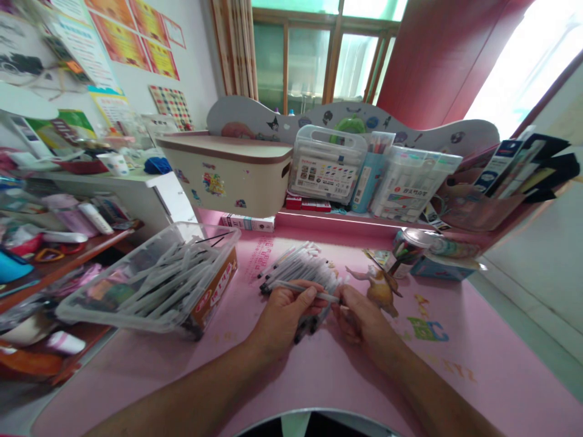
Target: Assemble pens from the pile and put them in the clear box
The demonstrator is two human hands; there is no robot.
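Between my two hands a slim translucent grey pen (325, 296) lies almost level. My left hand (286, 306) is closed around its middle, thumb on top. My right hand (359, 318) pinches its right end, where a dark part shows; some of those fingers are hidden behind the thumb side. Just beyond and beneath the hands, a heap of similar pens (298, 264) with clear barrels and black ends rests on the pink desk (255, 388). To the left stands a clear plastic bin (113, 321) holding many more such grey pens.
A cream storage box (228, 176), a clear marker case (328, 164), a blue pencil holder (367, 179) and another marker box (412, 185) line the back shelf. At right are a jar (410, 246) and a blue box (441, 267). A cluttered side shelf (91, 246) borders the desk's left.
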